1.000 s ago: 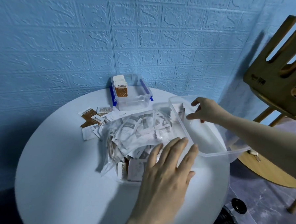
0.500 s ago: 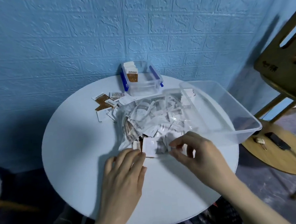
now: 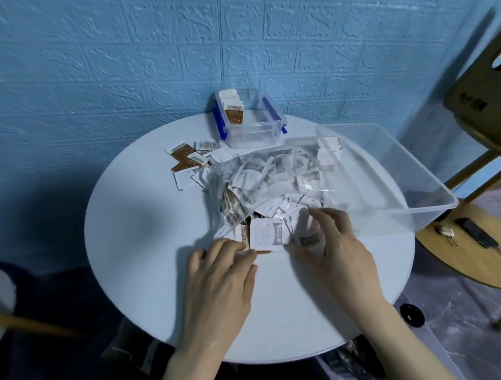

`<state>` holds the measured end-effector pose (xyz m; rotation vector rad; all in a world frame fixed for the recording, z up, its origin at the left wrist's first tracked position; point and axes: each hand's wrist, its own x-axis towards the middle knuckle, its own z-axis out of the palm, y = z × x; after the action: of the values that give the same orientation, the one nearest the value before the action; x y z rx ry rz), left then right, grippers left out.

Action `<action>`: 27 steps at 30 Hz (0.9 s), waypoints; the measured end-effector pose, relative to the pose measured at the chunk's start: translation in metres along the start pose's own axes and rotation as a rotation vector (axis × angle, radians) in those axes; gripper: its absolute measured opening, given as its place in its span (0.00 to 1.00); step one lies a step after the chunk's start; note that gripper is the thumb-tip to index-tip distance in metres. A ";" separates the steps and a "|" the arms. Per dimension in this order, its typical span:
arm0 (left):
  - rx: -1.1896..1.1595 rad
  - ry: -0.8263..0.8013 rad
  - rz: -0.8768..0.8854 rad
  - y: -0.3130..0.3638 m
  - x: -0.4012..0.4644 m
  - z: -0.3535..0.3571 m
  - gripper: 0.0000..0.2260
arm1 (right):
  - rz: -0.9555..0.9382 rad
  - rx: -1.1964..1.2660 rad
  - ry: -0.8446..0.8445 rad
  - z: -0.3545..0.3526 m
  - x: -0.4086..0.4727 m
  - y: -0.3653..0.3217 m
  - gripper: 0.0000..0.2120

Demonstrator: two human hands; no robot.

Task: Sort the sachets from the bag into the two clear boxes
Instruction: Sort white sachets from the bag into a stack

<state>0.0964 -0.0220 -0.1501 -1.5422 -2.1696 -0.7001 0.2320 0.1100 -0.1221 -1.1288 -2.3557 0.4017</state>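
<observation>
Step in hand, by my reading: drawing sachets out of bag mouth at frame centre. Best done by pinning bag edge flat with left hand (image 3: 218,267), lifting one sachet at a time with right hand (image 3: 330,243), checking print before choosing box.

Left hand: fingers straight, resting on bag edge, holding nothing. Right hand: fingers curled, pinching white sachet (image 3: 308,236).

Bag (image 3: 269,186) lies just above both hands. Small blue-latched box (image 3: 252,131) at upper centre, well apart; large clear box (image 3: 388,182) at right, near right hand. Loose sachets (image 3: 190,164) lie left of small box.
</observation>
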 end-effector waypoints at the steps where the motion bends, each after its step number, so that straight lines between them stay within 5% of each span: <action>1: -0.008 0.021 -0.004 0.001 0.001 0.000 0.12 | 0.022 0.000 -0.005 -0.001 -0.002 0.002 0.25; 7: 0.076 0.045 -0.233 0.020 0.026 -0.001 0.12 | 0.065 0.040 -0.012 0.000 -0.006 0.002 0.25; 12: 0.111 -0.006 -0.316 0.028 0.035 0.010 0.23 | 0.069 0.047 -0.016 0.001 -0.005 0.002 0.25; 17: -0.153 0.159 -0.280 0.024 0.030 0.006 0.12 | 0.058 0.092 0.042 0.002 -0.010 0.001 0.21; 20: -0.251 0.216 -0.237 0.024 0.020 -0.004 0.07 | -0.001 0.290 0.044 0.000 -0.017 -0.002 0.13; 24: -0.287 0.221 -0.145 0.031 0.004 -0.012 0.07 | 0.031 0.823 -0.213 -0.001 -0.032 -0.019 0.11; 27: -0.310 0.215 -0.101 0.036 -0.003 -0.012 0.09 | 0.065 0.964 -0.287 0.002 -0.037 -0.027 0.07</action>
<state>0.1314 -0.0216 -0.1363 -1.4274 -2.0604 -1.2248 0.2331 0.0641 -0.1220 -0.6824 -1.8986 1.5859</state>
